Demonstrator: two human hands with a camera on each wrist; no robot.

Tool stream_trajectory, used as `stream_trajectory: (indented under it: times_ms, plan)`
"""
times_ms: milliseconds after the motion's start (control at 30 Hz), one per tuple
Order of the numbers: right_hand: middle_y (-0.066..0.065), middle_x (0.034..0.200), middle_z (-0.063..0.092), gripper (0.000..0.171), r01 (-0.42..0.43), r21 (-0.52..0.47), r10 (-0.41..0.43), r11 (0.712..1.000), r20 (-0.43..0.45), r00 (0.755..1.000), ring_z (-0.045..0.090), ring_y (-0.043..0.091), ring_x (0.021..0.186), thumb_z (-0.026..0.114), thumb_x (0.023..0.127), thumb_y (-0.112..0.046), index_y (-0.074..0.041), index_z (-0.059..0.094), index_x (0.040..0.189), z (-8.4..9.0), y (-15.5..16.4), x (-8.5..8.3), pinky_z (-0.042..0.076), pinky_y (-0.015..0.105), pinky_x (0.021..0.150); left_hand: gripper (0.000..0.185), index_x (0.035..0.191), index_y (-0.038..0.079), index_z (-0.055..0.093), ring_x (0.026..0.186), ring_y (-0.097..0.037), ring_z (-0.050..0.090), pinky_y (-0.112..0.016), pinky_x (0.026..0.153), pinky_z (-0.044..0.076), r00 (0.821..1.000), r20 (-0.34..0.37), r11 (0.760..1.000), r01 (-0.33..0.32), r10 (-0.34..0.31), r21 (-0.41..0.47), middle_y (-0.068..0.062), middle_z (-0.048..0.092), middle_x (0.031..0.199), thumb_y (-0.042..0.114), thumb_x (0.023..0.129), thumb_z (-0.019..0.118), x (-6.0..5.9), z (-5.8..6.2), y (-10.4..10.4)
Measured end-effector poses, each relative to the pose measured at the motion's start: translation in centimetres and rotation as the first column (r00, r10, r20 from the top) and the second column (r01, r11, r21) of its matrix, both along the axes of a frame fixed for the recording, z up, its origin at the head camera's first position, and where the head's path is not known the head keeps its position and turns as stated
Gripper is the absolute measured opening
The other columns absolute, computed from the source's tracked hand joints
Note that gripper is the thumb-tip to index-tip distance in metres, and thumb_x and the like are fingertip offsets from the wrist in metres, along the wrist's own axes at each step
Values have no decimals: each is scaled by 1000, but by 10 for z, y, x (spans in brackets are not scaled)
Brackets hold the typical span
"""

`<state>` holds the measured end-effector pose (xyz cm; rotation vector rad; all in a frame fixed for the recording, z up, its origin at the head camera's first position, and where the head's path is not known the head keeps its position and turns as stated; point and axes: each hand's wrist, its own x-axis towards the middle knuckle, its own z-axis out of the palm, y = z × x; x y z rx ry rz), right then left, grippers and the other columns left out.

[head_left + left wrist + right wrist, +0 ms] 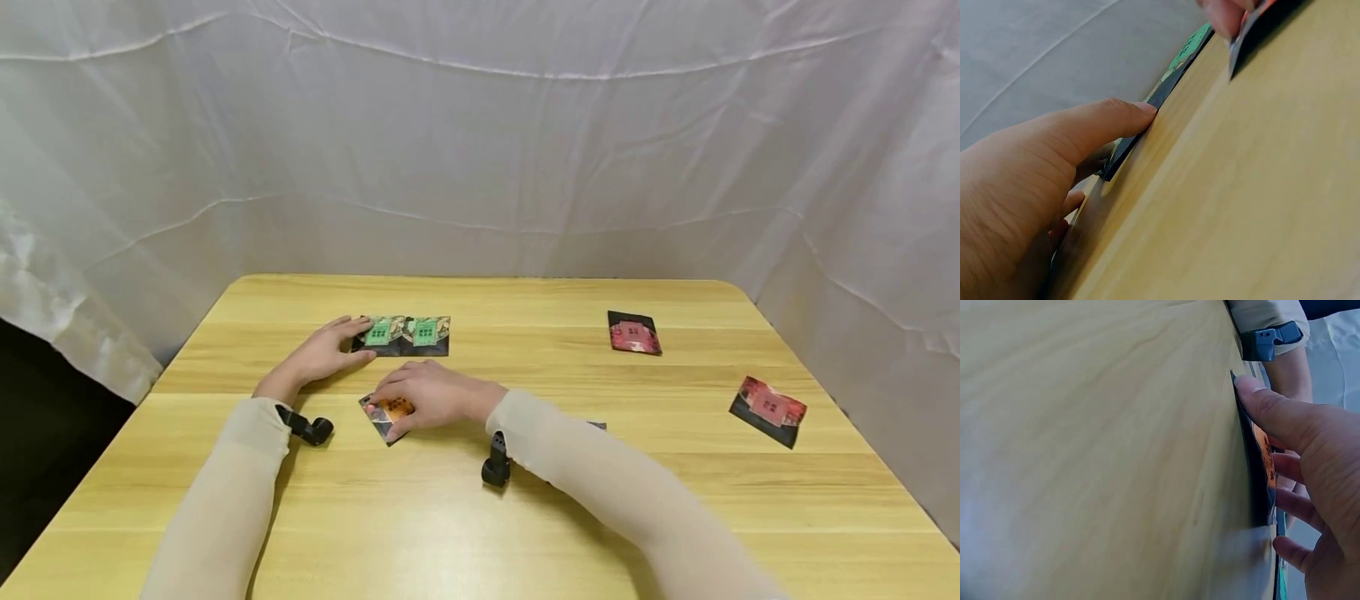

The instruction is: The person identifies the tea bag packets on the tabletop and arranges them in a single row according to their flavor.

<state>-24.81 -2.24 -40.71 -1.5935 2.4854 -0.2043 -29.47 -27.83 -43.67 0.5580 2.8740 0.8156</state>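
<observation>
Two green-and-black sachets, a left one (pixel 380 332) and a right one (pixel 427 333), lie side by side toward the back left of the table. My left hand (pixel 324 352) rests at the left end of the pair; its thumb (pixel 1124 117) touches the near edge. Closer to me, an orange-and-black sachet (pixel 397 407) is pinched between the thumb and fingers of my right hand (pixel 435 393). In the right wrist view this orange sachet (pixel 1262 456) stands slightly tilted at the tabletop, its face partly hidden by the fingers.
Two red-and-black sachets lie on the right of the wooden table (pixel 420 533): one farther back (pixel 634 332), one near the right edge (pixel 768 412). A dark corner of another flat item (pixel 597 425) peeks out behind my right forearm. White curtains (pixel 480 150) surround the table.
</observation>
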Motion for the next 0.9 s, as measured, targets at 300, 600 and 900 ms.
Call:
stream_trajectory:
  times_ms: [300,600,900]
  plan:
    - [-6,146,47,68,32,5,-32,999,0,999,40,18,134,60,87,-63,-26,51,144,2,21,1,33,45,111,75,153,11,35,146,-41,12,-67,112,13,1000,11,1000,-1,1,7,-16,28,158,50,94,60,0,1,1]
    - [-5,143,49,66,59,-10,-59,998,15,998,42,18,132,62,87,-61,-24,54,142,1,44,-5,37,43,107,76,153,12,34,146,-41,12,-67,111,13,1000,17,1000,-8,9,-3,-17,26,158,52,94,60,1,2,2]
    - [-4,142,51,63,117,-19,-116,993,31,993,45,20,129,65,88,-56,-24,54,141,5,71,-12,38,44,106,77,153,11,34,146,-40,12,-66,112,12,1000,10,1000,-7,7,-2,-16,27,158,52,93,60,1,2,1]
